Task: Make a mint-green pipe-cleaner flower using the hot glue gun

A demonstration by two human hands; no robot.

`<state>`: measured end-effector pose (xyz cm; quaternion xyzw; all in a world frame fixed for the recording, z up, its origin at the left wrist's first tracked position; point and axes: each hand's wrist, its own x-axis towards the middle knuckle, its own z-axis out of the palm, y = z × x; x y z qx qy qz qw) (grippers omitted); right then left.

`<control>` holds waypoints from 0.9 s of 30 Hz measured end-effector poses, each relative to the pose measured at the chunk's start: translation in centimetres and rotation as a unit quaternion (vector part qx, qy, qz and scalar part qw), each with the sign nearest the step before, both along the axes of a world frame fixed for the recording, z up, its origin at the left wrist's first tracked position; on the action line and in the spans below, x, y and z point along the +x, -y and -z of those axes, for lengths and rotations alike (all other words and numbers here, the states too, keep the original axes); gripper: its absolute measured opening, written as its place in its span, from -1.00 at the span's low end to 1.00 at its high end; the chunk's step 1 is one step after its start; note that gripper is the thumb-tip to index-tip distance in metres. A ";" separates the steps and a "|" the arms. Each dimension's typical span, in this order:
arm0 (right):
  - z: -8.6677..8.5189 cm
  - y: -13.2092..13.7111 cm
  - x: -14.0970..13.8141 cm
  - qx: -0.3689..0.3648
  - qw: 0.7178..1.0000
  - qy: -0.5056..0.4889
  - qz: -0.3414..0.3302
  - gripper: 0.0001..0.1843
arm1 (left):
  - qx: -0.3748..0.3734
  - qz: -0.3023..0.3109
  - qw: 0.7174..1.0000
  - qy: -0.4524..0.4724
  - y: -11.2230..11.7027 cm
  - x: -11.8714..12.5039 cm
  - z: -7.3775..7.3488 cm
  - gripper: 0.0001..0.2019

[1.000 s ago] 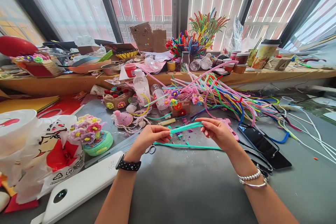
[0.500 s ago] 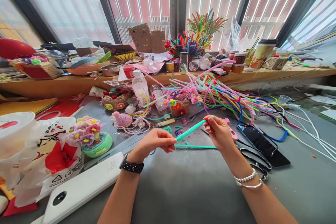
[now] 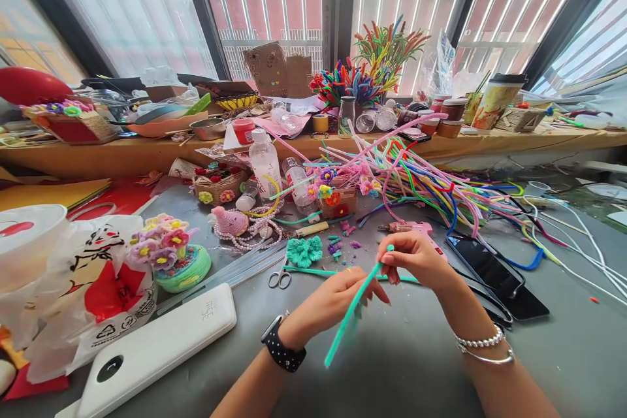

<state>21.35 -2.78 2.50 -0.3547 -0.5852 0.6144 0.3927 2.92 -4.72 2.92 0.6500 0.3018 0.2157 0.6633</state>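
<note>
A teal pipe cleaner (image 3: 350,317) runs diagonally from upper right to lower left above the grey table. My right hand (image 3: 416,260) pinches its upper end. My left hand (image 3: 337,300), with a black watch at the wrist, is closed around its middle. Just beyond my hands lie a teal fuzzy flower shape (image 3: 304,251), small scissors (image 3: 280,277) and a second teal pipe cleaner (image 3: 318,271). A pink glue gun (image 3: 411,228) lies behind my right hand.
A black phone (image 3: 494,274) lies to the right, a white power bank (image 3: 157,346) to the left. A heap of coloured pipe cleaners (image 3: 431,183), bottles (image 3: 264,163), small flower baskets (image 3: 218,184) and a printed plastic bag (image 3: 93,281) crowd the table.
The pipe cleaner swung from nearly level to steeply diagonal. My left hand slid down and to the right along it, toward me. My right hand kept the upper end.
</note>
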 end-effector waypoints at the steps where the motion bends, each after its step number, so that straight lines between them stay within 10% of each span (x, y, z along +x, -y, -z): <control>1: -0.1 0.0 0.1 0.003 1.000 0.010 -0.006 -0.76 | -0.012 -0.010 1.000 0.019 0.1 0.0 0.1 -0.58; 12: 0.1 -0.4 -0.5 0.059 0.994 0.095 0.015 -0.66 | -0.111 -0.008 0.991 0.072 -0.4 -0.2 1.2 -0.68; 21: 0.9 -1.4 -1.5 0.040 0.978 0.012 0.205 -0.61 | -0.156 -0.105 0.981 0.048 -1.4 -0.5 1.8 -0.69; 27: 1.0 0.6 4.8 0.029 0.929 0.093 0.357 -0.61 | -0.121 -0.226 0.965 0.051 -2.2 -1.4 1.1 -0.69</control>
